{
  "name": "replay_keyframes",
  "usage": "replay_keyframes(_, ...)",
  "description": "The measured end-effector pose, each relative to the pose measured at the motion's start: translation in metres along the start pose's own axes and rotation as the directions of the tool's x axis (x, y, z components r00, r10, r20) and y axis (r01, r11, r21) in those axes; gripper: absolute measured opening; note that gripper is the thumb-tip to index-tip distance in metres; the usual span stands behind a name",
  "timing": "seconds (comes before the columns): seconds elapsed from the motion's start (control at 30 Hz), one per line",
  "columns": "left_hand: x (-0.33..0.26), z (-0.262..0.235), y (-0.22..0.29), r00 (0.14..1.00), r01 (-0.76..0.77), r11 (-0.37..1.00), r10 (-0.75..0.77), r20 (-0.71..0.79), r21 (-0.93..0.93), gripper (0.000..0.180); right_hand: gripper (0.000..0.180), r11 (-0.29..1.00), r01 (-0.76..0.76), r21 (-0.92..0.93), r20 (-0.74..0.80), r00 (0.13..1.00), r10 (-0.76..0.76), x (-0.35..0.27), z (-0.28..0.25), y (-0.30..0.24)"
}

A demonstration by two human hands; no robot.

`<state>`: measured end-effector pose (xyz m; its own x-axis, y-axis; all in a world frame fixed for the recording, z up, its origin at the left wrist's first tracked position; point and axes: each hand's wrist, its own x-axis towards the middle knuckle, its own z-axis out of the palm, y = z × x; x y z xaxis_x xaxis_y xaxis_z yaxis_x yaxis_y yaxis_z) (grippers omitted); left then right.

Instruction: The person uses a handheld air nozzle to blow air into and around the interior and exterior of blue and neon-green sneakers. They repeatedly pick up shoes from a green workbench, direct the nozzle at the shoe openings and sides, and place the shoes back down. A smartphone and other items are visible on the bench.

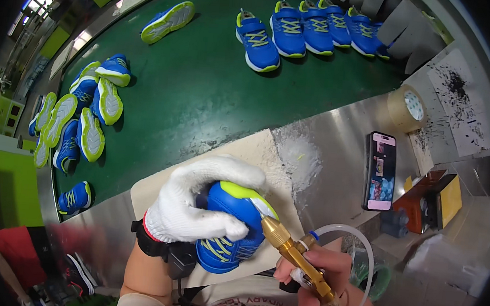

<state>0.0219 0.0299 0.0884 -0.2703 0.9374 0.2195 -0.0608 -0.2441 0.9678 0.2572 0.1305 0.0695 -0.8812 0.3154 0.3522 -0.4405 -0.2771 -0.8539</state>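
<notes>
the left hand (187, 197), in a white glove, bends rightward at the end of a raised forearm, its grip curled around the blue shoe (230, 205), fingers over the far end, thumb across the upper. the shoe is over the pale sheet (158, 189) on the worktop (346, 141). the bare right hand (337, 264) has its grip wrapped around a brass nozzle tool (281, 236), pointing up and leftward at the sole's edge.

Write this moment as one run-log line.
Left hand: gloved, holding blue shoe | Right hand: gripping brass nozzle tool | Tip: at sole edge, contact unclear | Beneath: pale sheet
</notes>
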Motion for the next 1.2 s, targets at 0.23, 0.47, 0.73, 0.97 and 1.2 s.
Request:
replay_keyframes(0.23,-0.019,-0.015,-0.019,0.939,-0.004,0.934,-0.119,-0.323,-0.356,0.057,0.083,0.970,-0.122,0.211,-0.043,0.990,0.134,-0.018,0.006,0.037)
replay_keyframes(0.47,-0.037,-0.030,-0.043,0.835,-0.155,0.756,-0.244,-0.494,-0.636,0.063,0.090,0.851,-0.346,0.396,-0.036,0.920,0.391,-0.038,0.005,0.040)
replay_keyframes(0.73,-0.080,0.000,-0.013,0.392,0.120,0.888,-0.454,-0.801,-0.444,0.052,0.047,0.808,-0.320,0.495,-0.139,0.889,0.437,-0.042,0.004,0.034)
replay_keyframes(0.97,-0.143,0.066,0.032,0.280,0.305,0.791,-0.606,-0.744,-0.530,0.048,0.074,0.779,-0.413,0.472,-0.238,0.791,0.564,-0.040,0.016,0.031)
replay_keyframes(1.2,-0.174,0.114,0.039,0.374,0.068,0.420,-0.852,-0.367,-0.905,0.067,0.079,0.901,-0.431,-0.044,-0.040,0.902,0.430,-0.053,0.027,0.025)
